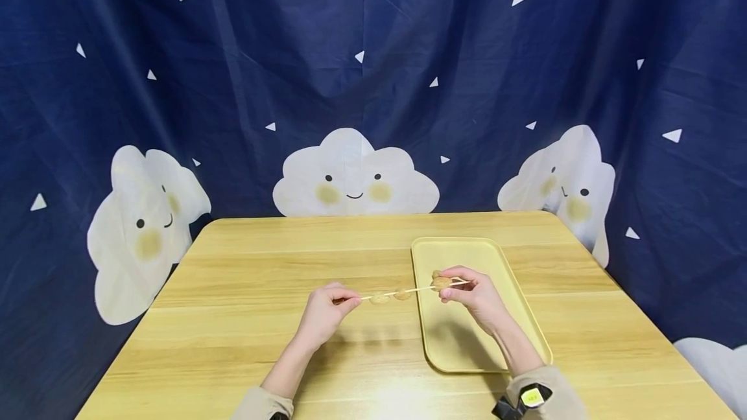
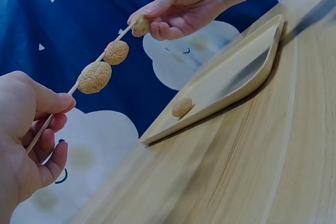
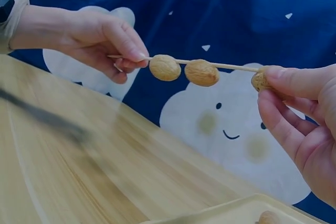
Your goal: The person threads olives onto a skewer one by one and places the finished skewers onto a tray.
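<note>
My left hand (image 1: 327, 310) grips a thin wooden skewer (image 1: 420, 290) near one end, between thumb and fingers. Two wrinkled tan puffed balls are threaded along it: a nearer ball (image 3: 165, 67) close to the left fingertips and a second ball (image 3: 201, 73) beside it with a small gap. At the skewer's other end, my right hand (image 1: 481, 297) pinches a third ball (image 3: 259, 80) between thumb and fingers. The skewer meets this ball, whose far side is partly hidden by the fingers. Both hands hold the skewer above the table, the right one over the tray.
A pale yellow rectangular tray (image 1: 443, 355) lies on the right half of the wooden table (image 1: 233, 323). One loose ball (image 2: 182, 107) sits in it near the far end. A dark blue curtain (image 1: 350, 11) with clouds hangs around the table's back and sides.
</note>
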Demonstrator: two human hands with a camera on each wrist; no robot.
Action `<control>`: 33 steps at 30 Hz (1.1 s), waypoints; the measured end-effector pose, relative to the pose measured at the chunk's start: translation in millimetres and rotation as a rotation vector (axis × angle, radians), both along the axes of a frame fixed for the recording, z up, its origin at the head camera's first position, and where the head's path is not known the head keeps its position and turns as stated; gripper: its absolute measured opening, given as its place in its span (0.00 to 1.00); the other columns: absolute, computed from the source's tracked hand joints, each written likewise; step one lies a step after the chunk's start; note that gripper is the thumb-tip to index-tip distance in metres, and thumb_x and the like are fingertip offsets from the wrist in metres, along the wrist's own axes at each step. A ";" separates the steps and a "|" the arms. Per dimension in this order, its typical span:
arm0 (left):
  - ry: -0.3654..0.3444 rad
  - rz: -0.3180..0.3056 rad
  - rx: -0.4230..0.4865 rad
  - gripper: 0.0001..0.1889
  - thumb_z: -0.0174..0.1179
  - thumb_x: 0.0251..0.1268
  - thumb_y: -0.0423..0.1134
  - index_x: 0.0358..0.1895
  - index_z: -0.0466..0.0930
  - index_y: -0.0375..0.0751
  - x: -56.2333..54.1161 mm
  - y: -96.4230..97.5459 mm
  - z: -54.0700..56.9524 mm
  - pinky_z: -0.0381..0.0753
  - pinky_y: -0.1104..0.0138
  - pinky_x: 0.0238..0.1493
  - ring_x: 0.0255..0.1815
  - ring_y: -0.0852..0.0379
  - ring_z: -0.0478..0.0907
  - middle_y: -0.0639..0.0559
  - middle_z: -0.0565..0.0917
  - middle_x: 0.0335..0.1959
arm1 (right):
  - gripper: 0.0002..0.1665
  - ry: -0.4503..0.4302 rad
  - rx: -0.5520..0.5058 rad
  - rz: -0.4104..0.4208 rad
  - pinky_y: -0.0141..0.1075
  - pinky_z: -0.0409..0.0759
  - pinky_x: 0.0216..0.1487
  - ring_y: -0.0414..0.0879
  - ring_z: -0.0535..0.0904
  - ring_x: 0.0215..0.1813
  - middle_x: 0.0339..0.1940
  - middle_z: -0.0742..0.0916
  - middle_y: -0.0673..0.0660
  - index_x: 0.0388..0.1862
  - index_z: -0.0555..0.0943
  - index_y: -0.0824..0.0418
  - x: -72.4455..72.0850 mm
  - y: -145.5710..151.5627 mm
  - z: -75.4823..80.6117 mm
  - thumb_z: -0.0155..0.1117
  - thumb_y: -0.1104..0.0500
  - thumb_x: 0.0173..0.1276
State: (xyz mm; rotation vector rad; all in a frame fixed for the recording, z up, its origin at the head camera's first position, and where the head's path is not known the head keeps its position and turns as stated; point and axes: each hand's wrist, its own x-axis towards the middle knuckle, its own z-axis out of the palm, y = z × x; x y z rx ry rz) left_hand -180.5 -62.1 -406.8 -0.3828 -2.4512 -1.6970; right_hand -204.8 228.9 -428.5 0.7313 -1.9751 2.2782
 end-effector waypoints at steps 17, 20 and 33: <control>-0.006 -0.016 0.043 0.02 0.63 0.52 0.23 0.29 0.84 0.28 8.4 2.2 13.6 0.73 0.72 0.30 0.28 0.60 0.71 0.48 0.80 0.25 | 0.23 0.014 -0.078 0.066 0.30 0.79 0.34 0.40 0.81 0.31 0.38 0.84 0.50 0.43 0.83 0.55 0.5 -15.6 -2.9 0.60 0.78 0.55; -0.008 -0.008 0.041 0.02 0.63 0.52 0.23 0.29 0.84 0.28 7.3 2.6 11.7 0.73 0.72 0.30 0.27 0.60 0.71 0.48 0.79 0.25 | 0.22 0.018 -0.079 0.065 0.30 0.79 0.34 0.40 0.81 0.30 0.37 0.84 0.50 0.42 0.83 0.57 0.1 -17.6 -3.6 0.61 0.78 0.55; 0.002 -0.012 0.016 0.02 0.65 0.51 0.24 0.29 0.85 0.31 -7.4 -0.5 -10.0 0.72 0.73 0.29 0.26 0.63 0.70 0.50 0.79 0.25 | 0.22 -0.006 -0.073 0.056 0.30 0.79 0.34 0.40 0.80 0.30 0.36 0.85 0.49 0.42 0.83 0.55 -0.5 -23.9 -5.1 0.61 0.78 0.55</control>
